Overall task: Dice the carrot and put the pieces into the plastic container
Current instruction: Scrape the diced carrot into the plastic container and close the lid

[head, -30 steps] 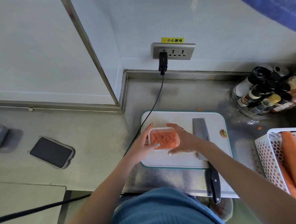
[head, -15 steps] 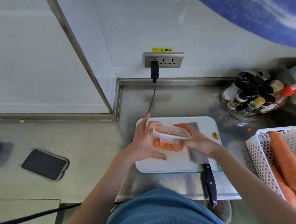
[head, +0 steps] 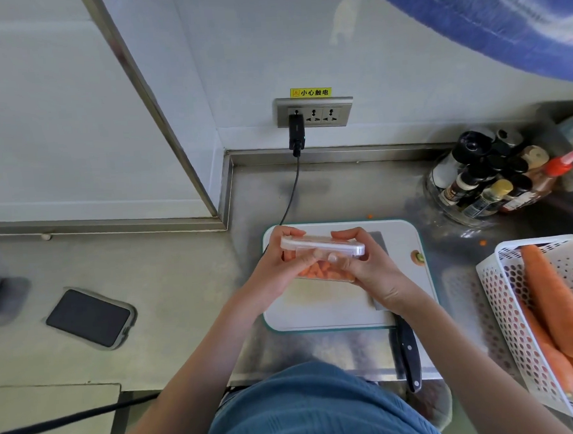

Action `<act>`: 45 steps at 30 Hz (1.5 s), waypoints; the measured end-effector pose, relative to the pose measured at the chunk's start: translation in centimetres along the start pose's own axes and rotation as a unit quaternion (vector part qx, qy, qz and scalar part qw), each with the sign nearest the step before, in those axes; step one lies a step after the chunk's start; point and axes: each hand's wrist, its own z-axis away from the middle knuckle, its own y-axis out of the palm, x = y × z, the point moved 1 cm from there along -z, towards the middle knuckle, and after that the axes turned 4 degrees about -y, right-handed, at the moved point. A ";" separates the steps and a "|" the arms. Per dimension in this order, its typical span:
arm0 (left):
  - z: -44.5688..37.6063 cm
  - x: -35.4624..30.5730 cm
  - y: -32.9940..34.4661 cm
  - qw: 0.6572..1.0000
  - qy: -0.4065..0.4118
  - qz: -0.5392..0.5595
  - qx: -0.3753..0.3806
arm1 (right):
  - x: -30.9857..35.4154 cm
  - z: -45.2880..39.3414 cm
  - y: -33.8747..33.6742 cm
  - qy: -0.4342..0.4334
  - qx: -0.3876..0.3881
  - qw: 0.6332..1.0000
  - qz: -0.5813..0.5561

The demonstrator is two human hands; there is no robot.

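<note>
Two hands: my left hand (head: 274, 267) and right hand (head: 367, 265) hold the container (head: 323, 248) between them, lifted above the board (head: 411, 276).
Left fingers: curled round the container's left end, thumb along the near side.
Right fingers: wrapped over the lid's far edge, thumb pressing the near side.
Container: clear plastic, lid on, tilted, near side facing me.
Carrot dice (head: 317, 270): orange, inside the container, showing below my thumbs.
Knife (head: 407, 353): on the board under my right wrist, black handle pointing towards me.
Basket (head: 501, 292): right of my right hand, holding whole carrots (head: 548, 296).
Bottles (head: 489, 176): beyond my right fingers, by the wall.
</note>
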 end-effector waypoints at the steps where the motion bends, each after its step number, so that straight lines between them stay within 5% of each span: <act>1: 0.2 0.0 0.1 1.000 0.002 0.011 0.003 | 0.1 0.1 0.1 -0.006 0.002 1.000 0.003; 10: 0.3 -0.7 0.3 1.000 0.015 -0.024 0.008 | 0.7 1.7 1.3 -0.022 -0.029 0.999 -0.004; 14: 0.7 -1.9 0.8 0.984 0.101 -0.145 0.024 | 1.3 1.5 0.5 -0.025 -0.037 0.998 -0.034; 17: 1.3 -3.3 1.7 0.962 0.170 -0.207 -0.057 | 2.1 1.6 -0.1 -0.038 -0.026 0.999 0.017; 25: 3.0 -5.4 3.3 0.990 0.135 -0.014 -0.029 | 4.4 2.9 1.5 -0.315 -0.132 0.937 0.070; 38: 3.5 -5.0 3.8 0.965 0.235 -0.074 -0.084 | 5.8 3.5 2.1 -0.325 -0.162 0.931 0.027; 41: 3.0 -5.3 4.3 0.984 0.177 0.009 0.023 | 5.6 3.2 1.7 -0.324 -0.175 0.929 0.033; 45: 1.4 -5.2 3.9 0.986 -0.064 0.152 0.038 | 5.0 2.5 1.7 -0.351 -0.169 0.920 0.033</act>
